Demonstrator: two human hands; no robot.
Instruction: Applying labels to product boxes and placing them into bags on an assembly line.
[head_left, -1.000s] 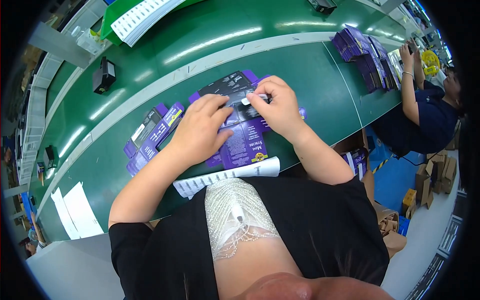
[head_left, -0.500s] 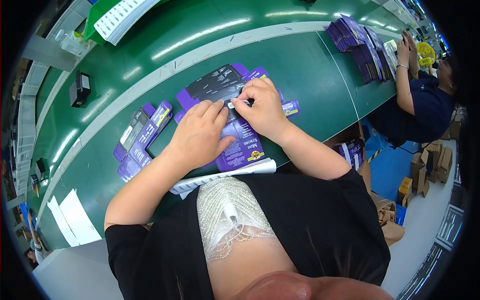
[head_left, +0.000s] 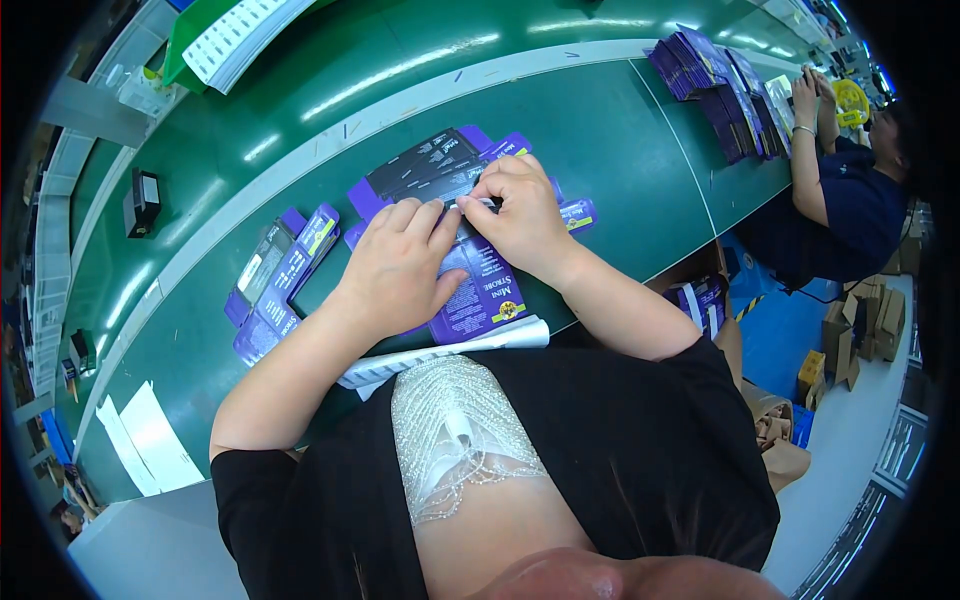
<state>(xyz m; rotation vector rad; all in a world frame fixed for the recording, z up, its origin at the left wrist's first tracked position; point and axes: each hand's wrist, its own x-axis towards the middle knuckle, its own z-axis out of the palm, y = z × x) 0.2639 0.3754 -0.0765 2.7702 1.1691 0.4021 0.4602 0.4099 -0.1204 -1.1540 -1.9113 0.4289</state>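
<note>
Unfolded flat on the green table lies a purple and black carton (head_left: 484, 290), partly covered by both my hands. My left hand (head_left: 393, 262) rests on it, fingers extended side by side and thumb apart, with nothing gripped. At the carton's middle, my right hand (head_left: 525, 215) pinches a small white sticker (head_left: 487, 202) between thumb and bent forefinger. The left fingertips come close to the sticker's left end; I cannot tell whether it touches the carton. A second flat carton (head_left: 287, 275) lies to the left of my left hand.
White printed sheets (head_left: 450, 350) lie between the carton and my body, with more paper (head_left: 160, 440) at the lower left. A black box (head_left: 142, 203) stands on the green belt. Stacked purple cartons (head_left: 725, 105) lie at the right, beside a co-worker (head_left: 850, 200).
My right fingers have shifted slightly left with the sticker, which now lies closer to the left fingertips. On the belt, the black box has moved toward the lower left.
</note>
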